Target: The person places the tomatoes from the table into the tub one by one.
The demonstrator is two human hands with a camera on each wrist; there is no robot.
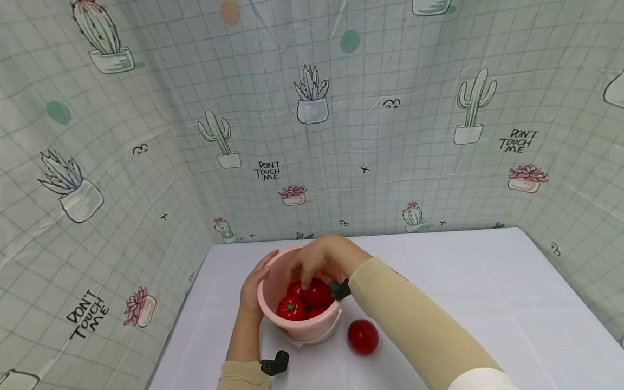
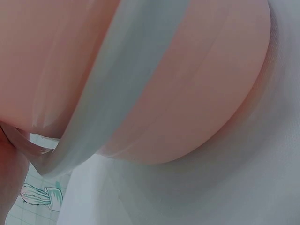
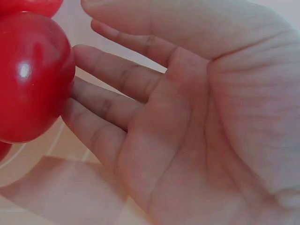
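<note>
A pink bucket [image 1: 312,329] stands on the table with several red tomatoes in it, one showing its green calyx [image 1: 291,308]. My left hand [image 1: 252,288] holds the bucket at its left side, with the thumb at the rim. The left wrist view shows the bucket's wall [image 2: 206,93] and its pale handle [image 2: 117,79] close up. Inside the bucket is my right hand [image 1: 317,260], reaching in from above. Its fingers [image 3: 117,75] are loosely extended, tips right at a shiny tomato [image 3: 35,77]. Another tomato [image 1: 363,337] lies on the table right of the bucket.
The table [image 1: 439,281] has a white cover. Behind it and along both sides hangs a gridded cloth [image 1: 365,135] printed with cacti. Small black devices [image 1: 275,363] are strapped at both wrists, over beige sleeves [image 1: 414,319].
</note>
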